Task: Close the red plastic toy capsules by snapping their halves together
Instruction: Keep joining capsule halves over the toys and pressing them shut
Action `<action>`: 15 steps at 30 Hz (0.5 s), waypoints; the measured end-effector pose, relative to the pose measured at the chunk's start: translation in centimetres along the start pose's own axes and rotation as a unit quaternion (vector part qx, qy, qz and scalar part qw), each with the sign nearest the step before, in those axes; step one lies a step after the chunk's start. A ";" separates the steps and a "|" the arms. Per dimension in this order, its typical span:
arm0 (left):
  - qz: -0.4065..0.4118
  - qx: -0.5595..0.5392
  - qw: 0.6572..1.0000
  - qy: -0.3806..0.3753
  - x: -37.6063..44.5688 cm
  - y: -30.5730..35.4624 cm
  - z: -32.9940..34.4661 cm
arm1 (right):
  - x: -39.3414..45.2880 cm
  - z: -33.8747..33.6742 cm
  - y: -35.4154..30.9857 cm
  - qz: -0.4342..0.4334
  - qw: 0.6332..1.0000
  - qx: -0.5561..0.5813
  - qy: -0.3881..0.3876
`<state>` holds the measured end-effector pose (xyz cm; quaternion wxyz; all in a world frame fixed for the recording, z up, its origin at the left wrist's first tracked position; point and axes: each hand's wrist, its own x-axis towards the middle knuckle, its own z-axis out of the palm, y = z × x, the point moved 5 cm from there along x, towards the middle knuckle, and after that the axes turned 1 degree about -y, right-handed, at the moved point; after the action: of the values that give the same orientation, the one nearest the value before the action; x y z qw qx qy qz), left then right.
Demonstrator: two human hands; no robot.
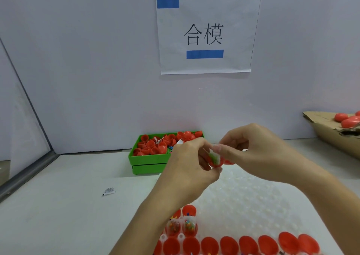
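While the left hand pinches a red capsule half from its left, the right hand presses fingertips onto its top. Capsule sits between both hands, above the white tray.

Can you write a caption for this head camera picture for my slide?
Both hands, left hand and right hand, hold a red capsule above the white tray.

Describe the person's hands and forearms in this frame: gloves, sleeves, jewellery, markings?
Both hands are bare: no gloves on the left hand or the right hand. Both forearms are uncovered as far as the frame edge, with no sleeve or cuff in view. No rings, watch, bracelet or wristband show. The visible fingernails look short and unpainted. No tattoos or tape.
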<state>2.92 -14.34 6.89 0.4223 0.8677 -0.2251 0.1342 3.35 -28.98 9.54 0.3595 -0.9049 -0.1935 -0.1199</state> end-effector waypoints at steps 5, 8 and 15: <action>0.008 0.022 1.000 -0.015 0.8 0.5 -0.6 | 0.3 -0.3 0.7 0.014 1.000 0.011 0.021; 0.004 0.007 1.000 -0.006 0.9 0.5 -1.1 | 0.3 -0.3 0.9 0.025 0.999 0.022 0.025; -0.012 0.009 1.000 -0.007 0.4 -0.2 -0.4 | 0.2 0.3 0.5 0.004 0.999 0.036 0.012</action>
<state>3.36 -14.00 7.14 0.4145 0.8749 -0.2168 0.1253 3.75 -29.08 9.08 0.3945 -0.8907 -0.1899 -0.1223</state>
